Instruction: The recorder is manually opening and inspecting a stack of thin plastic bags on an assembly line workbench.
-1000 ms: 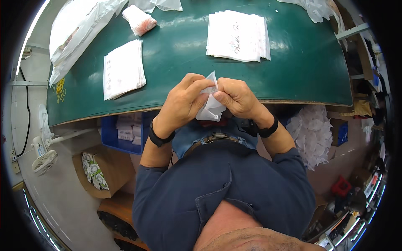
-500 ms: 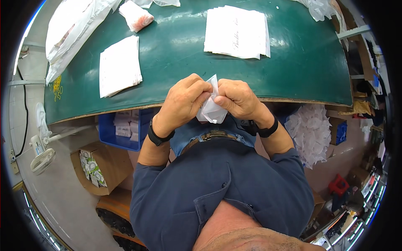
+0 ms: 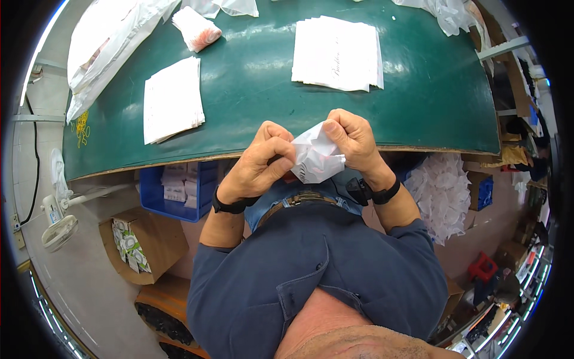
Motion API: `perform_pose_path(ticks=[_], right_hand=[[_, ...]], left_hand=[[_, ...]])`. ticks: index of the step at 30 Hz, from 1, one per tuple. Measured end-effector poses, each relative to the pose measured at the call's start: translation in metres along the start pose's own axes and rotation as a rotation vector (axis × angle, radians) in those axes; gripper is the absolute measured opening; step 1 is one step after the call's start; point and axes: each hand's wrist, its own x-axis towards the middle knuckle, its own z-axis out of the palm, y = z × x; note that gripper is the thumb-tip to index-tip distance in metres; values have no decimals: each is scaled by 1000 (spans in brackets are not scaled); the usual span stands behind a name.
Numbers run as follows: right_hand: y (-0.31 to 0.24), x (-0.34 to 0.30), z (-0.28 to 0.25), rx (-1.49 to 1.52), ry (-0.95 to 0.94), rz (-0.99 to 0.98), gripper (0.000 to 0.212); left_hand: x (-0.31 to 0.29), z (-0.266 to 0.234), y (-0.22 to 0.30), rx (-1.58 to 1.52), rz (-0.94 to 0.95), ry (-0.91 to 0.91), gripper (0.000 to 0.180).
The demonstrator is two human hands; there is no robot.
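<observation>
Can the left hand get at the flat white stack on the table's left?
Probably yes: only green tabletop lies between the left hand and the white stack, though it may need to release the white bag first.

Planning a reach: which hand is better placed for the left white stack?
Probably the left hand: it is nearer that stack, while the right hand is farther away. Both pinch the white plastic, so the left would need to let go first.

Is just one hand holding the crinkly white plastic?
No, the left hand and right hand both pinch the white plastic.
</observation>
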Motion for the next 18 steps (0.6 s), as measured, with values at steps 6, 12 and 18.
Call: perform_pose_path(ticks=[6,12,18], right_hand=[[-28,14,-16,-84,-374,207,21],[-86,112,-27,-394,-847,-44,10],[-83,274,-36,-152,310,-186,29]], left_hand=[[-11,-6,-32,-245,-57,472,12],[-26,-16,-65,22,-182,670,16],[-30,-10,-69,151,-255,676,17]])
